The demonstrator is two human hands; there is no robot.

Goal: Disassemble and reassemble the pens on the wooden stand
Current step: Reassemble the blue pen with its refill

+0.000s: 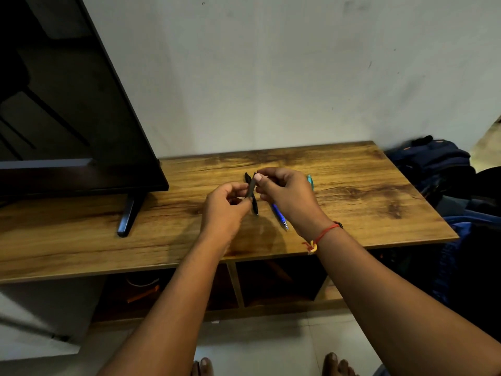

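At centre frame, above the wooden stand [352,185], a dark pen [251,189] is pinched at its lower end by the left hand [225,210] and at its upper end by the right hand [287,196]. A black pen [254,207], a blue pen [280,217] and a teal pen [310,181] are seen lying on the stand beneath the hands.

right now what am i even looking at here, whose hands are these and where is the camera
There is no machine here: a person works with bare hands, and the one picture comes from a camera worn on the head, looking forward and down. The left hand and right hand together pinch a dark pen above a wooden stand. On the stand lie a black pen, a blue pen and a teal pen, the last two partly hidden by the right hand. A TV stands at the left. Whether the held pen is already coming apart is too blurred to tell.
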